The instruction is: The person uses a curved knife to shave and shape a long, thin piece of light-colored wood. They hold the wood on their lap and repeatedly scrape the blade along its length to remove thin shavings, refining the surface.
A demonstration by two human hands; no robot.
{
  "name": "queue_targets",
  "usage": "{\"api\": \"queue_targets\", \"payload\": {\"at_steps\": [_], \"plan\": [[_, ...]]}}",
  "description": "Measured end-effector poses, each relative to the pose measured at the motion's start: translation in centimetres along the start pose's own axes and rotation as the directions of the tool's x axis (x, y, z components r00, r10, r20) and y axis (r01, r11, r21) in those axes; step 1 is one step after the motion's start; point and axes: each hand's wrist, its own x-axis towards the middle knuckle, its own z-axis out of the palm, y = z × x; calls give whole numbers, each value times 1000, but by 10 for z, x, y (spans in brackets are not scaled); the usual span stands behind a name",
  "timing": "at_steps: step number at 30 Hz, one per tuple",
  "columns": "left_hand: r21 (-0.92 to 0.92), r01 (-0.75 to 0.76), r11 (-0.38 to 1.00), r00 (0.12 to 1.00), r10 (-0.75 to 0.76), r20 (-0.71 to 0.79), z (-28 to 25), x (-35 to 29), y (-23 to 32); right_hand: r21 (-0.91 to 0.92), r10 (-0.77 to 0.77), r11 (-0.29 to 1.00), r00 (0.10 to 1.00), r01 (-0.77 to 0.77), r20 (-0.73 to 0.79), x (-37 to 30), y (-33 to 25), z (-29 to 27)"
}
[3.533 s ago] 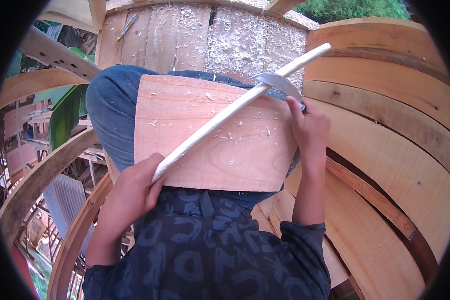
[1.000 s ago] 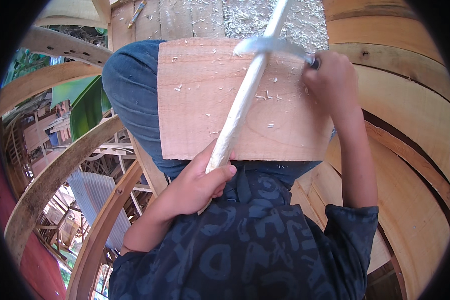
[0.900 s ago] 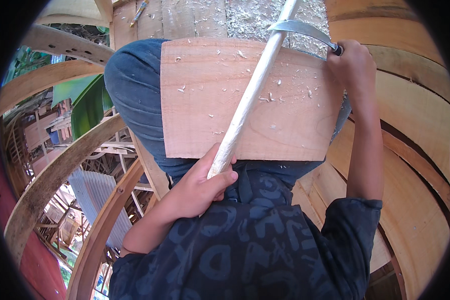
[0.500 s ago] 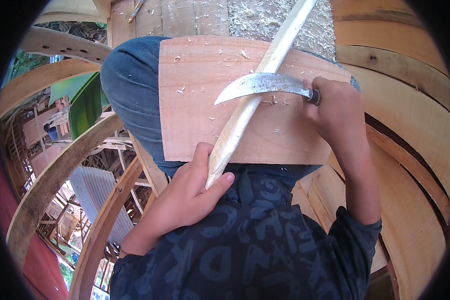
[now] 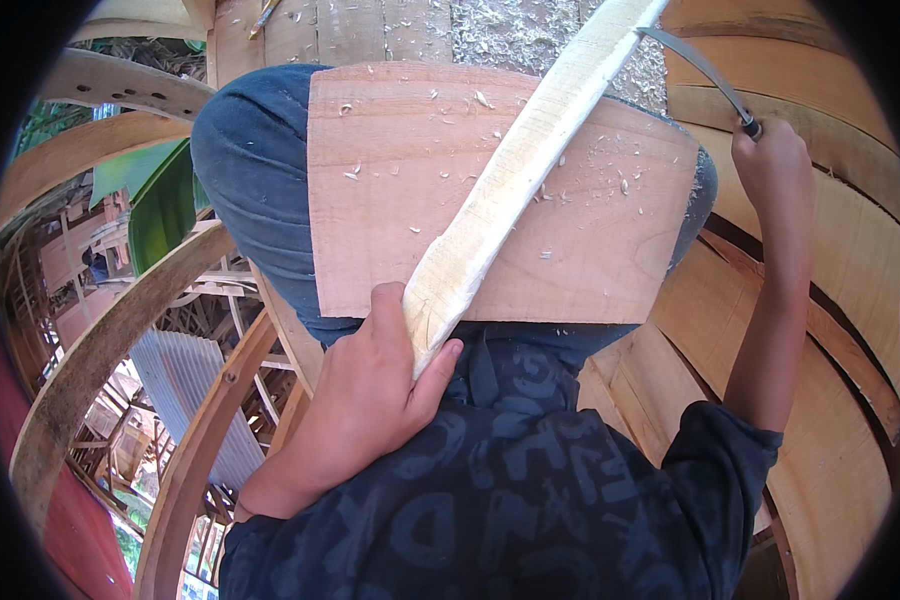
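Note:
My left hand (image 5: 385,375) is closed round the near end of a long pale wooden stick (image 5: 510,180), which slants away up to the right. Beneath the stick, a flat reddish wooden board (image 5: 380,230) lies across my lap, with several curled shavings scattered on it. In my right hand (image 5: 775,165), out to the far right, is the dark handle of a curved knife (image 5: 705,68). Its blade arcs leftward, and the tip end is at the stick's right edge, near the far end; whether it touches cannot be made out.
Pale wood shavings (image 5: 515,45) cover the planks ahead of my knees. Curved planks (image 5: 820,230) rise on the right. On the left stand bent wooden ribs (image 5: 120,340), with a corrugated sheet (image 5: 195,385) and a green leaf (image 5: 162,210) beyond. A thin brush-like tool (image 5: 263,18) lies at the far left.
My right hand has moved the knife away to the far right, from across the stick's middle to near its far end. The stick has turned, showing a broader face. My left hand keeps its grip.

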Motion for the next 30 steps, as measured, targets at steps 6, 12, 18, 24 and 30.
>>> {"api": "queue_targets", "payload": {"at_steps": [6, 12, 18, 24, 30], "plan": [[97, 14, 995, 1000, -13, -12, 3, 2, 0, 134, -243, 965, 962, 226, 123, -77, -55, -4], [162, 42, 986, 998, -34, -52, 3, 2, 2, 87, -308, 949, 949, 302, 63, -62, -50, 7], [140, -3, 990, 1000, 7, -28, 3, 3, 5, 1, -162, 987, 987, 162, 11, -24, -20, 15], [106, 29, 994, 999, -32, 30, 3, 5, 2, 86, -223, 974, 960, 211, 168, -72, -56, -6], [130, 44, 990, 999, -44, -1, 3, 5, 3, 151, -334, 931, 942, 332, -9, -58, -43, 16]]}}
